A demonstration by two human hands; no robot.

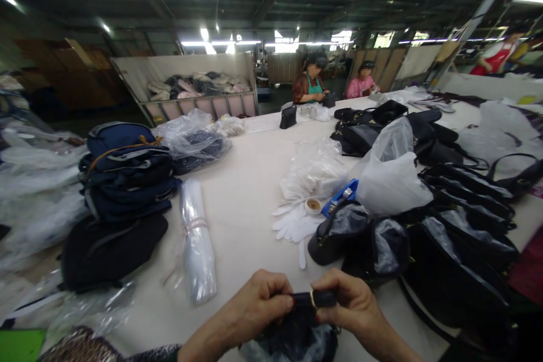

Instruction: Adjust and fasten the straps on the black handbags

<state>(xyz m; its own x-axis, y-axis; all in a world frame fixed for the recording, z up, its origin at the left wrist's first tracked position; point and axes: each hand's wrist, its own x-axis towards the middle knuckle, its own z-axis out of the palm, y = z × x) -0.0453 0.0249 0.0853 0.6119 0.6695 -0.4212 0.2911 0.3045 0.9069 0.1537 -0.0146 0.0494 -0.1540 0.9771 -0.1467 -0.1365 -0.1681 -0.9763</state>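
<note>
Near the bottom centre, my left hand (265, 302) pinches one end of a dark strap (302, 298). On its other side my right hand (345, 308) closes its thumb and fingers around the strap beside a thin gold-coloured ring (313, 298). Below both hands lies a dark bag (297, 339) with clear plastic about it, partly hidden by them. Just beyond are a white glove (292, 224), a small round container (313, 206) and a blue object (340, 197).
Black bags (449, 260) crowd the table's right side, beside a white plastic bag (392, 175). On the left are stacked navy backpacks (127, 169) and a rolled plastic bundle (198, 243). Two people sit at the far edge; others stand at the far right.
</note>
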